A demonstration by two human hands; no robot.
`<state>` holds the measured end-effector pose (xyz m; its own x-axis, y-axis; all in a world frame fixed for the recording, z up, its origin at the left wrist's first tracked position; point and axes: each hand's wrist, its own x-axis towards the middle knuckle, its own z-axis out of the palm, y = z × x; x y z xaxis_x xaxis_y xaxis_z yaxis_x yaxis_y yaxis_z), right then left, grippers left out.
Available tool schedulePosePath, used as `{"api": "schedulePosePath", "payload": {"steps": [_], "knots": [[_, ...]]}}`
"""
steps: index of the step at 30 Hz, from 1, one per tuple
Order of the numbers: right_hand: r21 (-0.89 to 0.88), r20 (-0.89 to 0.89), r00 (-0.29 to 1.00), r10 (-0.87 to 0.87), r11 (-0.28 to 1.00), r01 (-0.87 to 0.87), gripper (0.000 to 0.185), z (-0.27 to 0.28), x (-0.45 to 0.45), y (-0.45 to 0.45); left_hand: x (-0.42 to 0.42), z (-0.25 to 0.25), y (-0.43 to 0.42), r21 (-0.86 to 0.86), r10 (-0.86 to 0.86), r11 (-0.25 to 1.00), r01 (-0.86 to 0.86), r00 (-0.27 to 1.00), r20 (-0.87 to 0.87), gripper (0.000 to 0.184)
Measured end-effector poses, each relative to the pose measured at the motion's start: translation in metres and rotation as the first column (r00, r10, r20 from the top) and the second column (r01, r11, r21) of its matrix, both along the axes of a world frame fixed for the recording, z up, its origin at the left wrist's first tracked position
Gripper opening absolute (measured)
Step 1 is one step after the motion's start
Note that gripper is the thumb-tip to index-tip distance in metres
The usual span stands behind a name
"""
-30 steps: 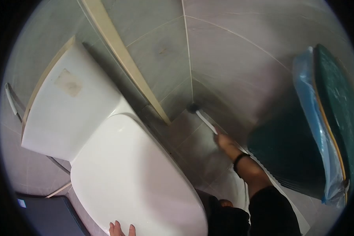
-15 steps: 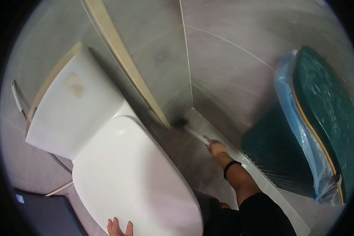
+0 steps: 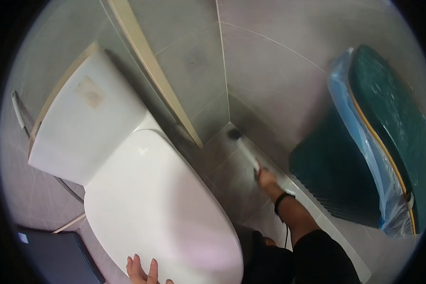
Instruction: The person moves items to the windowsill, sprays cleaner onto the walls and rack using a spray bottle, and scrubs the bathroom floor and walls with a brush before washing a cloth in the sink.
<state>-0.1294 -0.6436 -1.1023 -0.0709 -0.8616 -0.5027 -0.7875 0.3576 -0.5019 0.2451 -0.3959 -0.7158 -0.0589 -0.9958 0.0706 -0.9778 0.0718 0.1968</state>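
Bin: one; green lid hid its contents
Right hand: gripped one brush
Left hand: spread wide on one toilet lid

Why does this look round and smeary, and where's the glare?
Head view: dark rounded edges and bowed tile lines on the wall, probably a wide lens; the brush blurred, likely moving. Same head view: shadow and pinkish glare on the toilet lid, glints on the bin lid.
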Motion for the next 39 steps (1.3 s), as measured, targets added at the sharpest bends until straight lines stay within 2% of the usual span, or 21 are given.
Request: {"api": "schedulePosePath", "payload": {"steps": [1,4,6,8,11,13,16,18,20,21,22,23,24,27,30,33,35,36,37,38,39], "knots": [[0.137,0.091,0.984,-0.155,0.98,0.142,0.046,0.042,-0.005,-0.017,0.0,-0.002,0.001,-0.004,-0.002,1.0,0.002,1.0,0.004,0.056],[0.041,-0.109,0.986,-0.128,0.99,0.133,0.047,0.039,0.034,-0.012,0.0,0.001,0.003,-0.002,-0.013,1.0,0.013,1.0,0.01,0.055],[-0.047,-0.021,0.995,0.096,0.994,-0.097,0.048,0.03,0.045,0.031,-0.002,0.0,0.0,-0.003,-0.014,1.0,0.014,1.0,0.008,0.054],[-0.144,0.058,0.946,0.319,0.94,-0.308,0.049,0.02,0.061,0.085,-0.007,-0.002,0.002,-0.022,-0.022,1.0,0.022,1.0,0.002,0.054],[0.079,0.159,0.945,0.286,0.95,-0.301,0.052,0.064,0.053,0.109,-0.006,-0.007,0.007,-0.039,-0.037,0.999,0.037,0.999,-0.015,0.054],[0.123,0.299,0.937,0.181,0.966,-0.226,0.056,0.086,0.043,0.11,-0.007,-0.01,0.015,-0.044,-0.044,0.998,0.042,0.998,-0.04,0.054],[0.276,0.381,0.924,0.009,0.953,-0.123,0.066,0.098,0.062,0.075,0.001,-0.013,0.018,-0.046,-0.042,0.998,0.04,0.997,-0.059,0.055],[0.255,0.432,0.901,-0.037,0.963,-0.082,0.073,0.106,0.091,0.044,0.01,-0.011,0.019,-0.03,-0.043,0.999,0.042,0.999,-0.033,0.056],[0.087,0.523,0.853,0.003,0.995,-0.057,0.079,0.117,0.112,0.016,0.011,-0.009,0.021,-0.014,-0.031,0.999,0.031,0.999,-0.034,0.056],[-0.054,0.486,0.859,0.162,0.986,-0.156,0.07,0.113,0.123,-0.005,0.009,-0.008,0.021,-0.008,-0.021,1.0,0.02,0.999,-0.037,0.056],[-0.156,0.435,0.865,0.25,0.967,-0.201,0.06,0.105,0.139,-0.026,0.008,-0.005,0.022,0.007,-0.013,1.0,0.013,0.999,-0.032,0.056],[-0.255,0.371,0.869,0.327,0.936,-0.243,0.05,0.096,0.156,-0.047,0.006,-0.002,0.023,0.018,-0.001,1.0,0.002,1.0,-0.022,0.056],[-0.33,0.311,0.89,0.334,0.916,-0.229,0.039,0.089,0.175,-0.068,0.005,-0.001,0.024,0.027,0.008,1.0,-0.008,1.0,-0.01,0.056],[-0.277,0.378,0.902,0.209,0.955,-0.105,0.041,0.076,0.222,-0.112,0.007,0.001,0.027,0.022,0.005,1.0,-0.005,1.0,-0.007,0.056],[-0.216,0.365,0.888,0.28,0.953,-0.212,0.053,0.049,0.232,-0.111,0.011,0.004,0.032,0.041,-0.009,0.999,0.009,1.0,-0.008,0.057],[-0.006,0.482,0.875,0.04,0.999,-0.043,0.06,0.007,0.182,-0.04,0.016,0.002,0.034,0.037,-0.015,0.999,0.016,1.0,-0.022,0.057],[0.232,0.534,0.834,-0.139,0.973,0.013,0.071,0.106,0.119,0.029,0.012,0.003,0.035,0.027,-0.024,0.999,0.024,0.999,-0.028,0.057],[0.301,0.455,0.889,-0.045,0.948,-0.106,0.071,0.085,0.093,0.063,0.01,0.007,0.033,0.023,-0.027,0.999,0.028,0.999,-0.036,0.056],[0.009,0.38,0.89,0.25,0.962,-0.274,0.055,0.058,0.067,0.116,0.012,0.006,0.032,0.01,-0.039,0.999,0.039,0.998,-0.044,0.057],[-0.277,0.172,0.868,0.466,0.868,-0.411,0.057,0.032,0.041,0.169,0.014,0.006,0.032,-0.004,-0.051,0.999,0.051,0.997,-0.051,0.057],[0.01,0.105,0.869,0.483,0.874,-0.486,0.058,0.07,0.033,0.189,0.019,0.006,0.033,-0.015,-0.066,0.998,0.066,0.996,-0.055,0.057]]}}
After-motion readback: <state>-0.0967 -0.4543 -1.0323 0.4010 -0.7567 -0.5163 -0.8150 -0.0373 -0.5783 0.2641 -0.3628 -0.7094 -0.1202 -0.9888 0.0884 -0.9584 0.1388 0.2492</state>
